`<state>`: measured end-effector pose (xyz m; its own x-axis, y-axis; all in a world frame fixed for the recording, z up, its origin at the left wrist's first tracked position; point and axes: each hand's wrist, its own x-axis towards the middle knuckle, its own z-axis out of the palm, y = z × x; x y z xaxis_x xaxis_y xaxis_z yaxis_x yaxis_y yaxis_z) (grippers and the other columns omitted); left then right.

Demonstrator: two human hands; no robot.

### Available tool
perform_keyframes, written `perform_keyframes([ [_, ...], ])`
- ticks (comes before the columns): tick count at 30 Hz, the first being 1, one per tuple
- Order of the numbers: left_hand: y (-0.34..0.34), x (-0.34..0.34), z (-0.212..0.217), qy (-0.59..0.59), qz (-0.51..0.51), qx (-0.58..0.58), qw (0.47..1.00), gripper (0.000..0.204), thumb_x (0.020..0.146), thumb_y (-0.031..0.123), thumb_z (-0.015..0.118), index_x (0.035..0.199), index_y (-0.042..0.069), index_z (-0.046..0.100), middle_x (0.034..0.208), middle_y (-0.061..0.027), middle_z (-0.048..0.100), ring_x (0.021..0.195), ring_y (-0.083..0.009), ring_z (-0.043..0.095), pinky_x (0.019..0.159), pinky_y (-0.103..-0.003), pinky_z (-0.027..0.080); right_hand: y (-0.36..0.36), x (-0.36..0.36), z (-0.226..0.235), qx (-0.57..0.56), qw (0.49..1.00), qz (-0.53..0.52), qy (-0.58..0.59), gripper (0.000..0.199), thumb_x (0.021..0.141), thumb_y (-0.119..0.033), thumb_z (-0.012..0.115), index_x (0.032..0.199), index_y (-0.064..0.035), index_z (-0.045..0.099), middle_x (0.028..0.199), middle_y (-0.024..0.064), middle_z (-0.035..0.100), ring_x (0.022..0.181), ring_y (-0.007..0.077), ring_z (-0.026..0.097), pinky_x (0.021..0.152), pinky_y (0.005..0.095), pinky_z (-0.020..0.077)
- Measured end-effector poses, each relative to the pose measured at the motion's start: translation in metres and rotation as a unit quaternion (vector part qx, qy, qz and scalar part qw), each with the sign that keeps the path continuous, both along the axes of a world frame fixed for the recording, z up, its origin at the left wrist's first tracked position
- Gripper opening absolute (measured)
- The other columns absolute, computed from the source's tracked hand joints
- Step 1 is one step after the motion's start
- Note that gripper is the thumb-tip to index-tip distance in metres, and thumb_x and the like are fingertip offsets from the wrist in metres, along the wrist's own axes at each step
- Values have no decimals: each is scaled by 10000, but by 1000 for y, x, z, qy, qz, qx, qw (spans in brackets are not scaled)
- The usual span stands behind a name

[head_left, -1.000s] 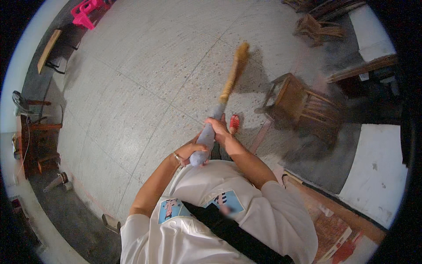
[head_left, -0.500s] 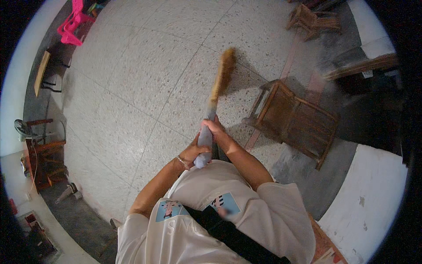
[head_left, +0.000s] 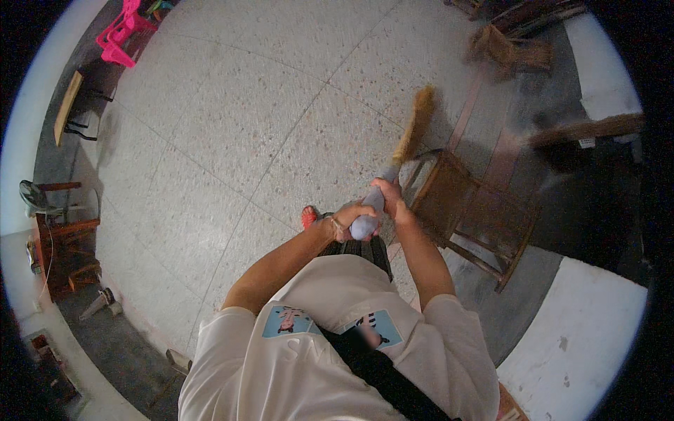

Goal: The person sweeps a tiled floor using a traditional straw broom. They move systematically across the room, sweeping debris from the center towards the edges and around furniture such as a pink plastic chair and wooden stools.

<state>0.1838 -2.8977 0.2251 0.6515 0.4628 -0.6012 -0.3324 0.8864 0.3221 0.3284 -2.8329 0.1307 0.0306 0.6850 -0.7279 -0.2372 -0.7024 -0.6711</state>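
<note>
A straw broom point(head_left: 414, 128) with a thick handle wrapped in pale grey slants up and to the right in front of me. My left hand point(head_left: 352, 219) grips the butt end of the handle, close to my waist. Farther up the handle, my right hand point(head_left: 390, 198) is closed around it, nearer the yellow bristles. The bristles are slightly blurred and lie over the speckled floor point(head_left: 232, 140), beside a wooden chair point(head_left: 449, 193). Whether their tip touches the floor I cannot tell.
The wooden chair stands just right of the broom. Another wooden chair point(head_left: 516, 52) is at the far right, near a dark wooden table point(head_left: 590, 130). Along the left wall are pink plastic chairs point(head_left: 121, 35), a folding table point(head_left: 68, 109) and a fan point(head_left: 34, 196).
Both hands and the broom have swung to the right, and the bristles now lie closer to the wooden chair. A foot in a red sandal has come into view.
</note>
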Motion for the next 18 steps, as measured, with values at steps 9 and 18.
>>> perform_keyframes([
  [9,-27,-92,2,53,123,-49,990,343,754,275,563,968,13,505,778,-117,577,666,-206,574,519,-291,502,-2,-121,-132,-46,983,176,29,383,621,-159,649,955,-21,523,806,98,527,700,227,520,578,371,439],
  [18,-73,-136,69,183,234,4,955,692,701,177,550,1292,225,193,869,-134,505,649,-259,557,508,-363,489,-23,-233,46,37,948,309,71,659,578,-132,661,1141,-14,340,976,160,493,806,244,524,625,386,457],
])
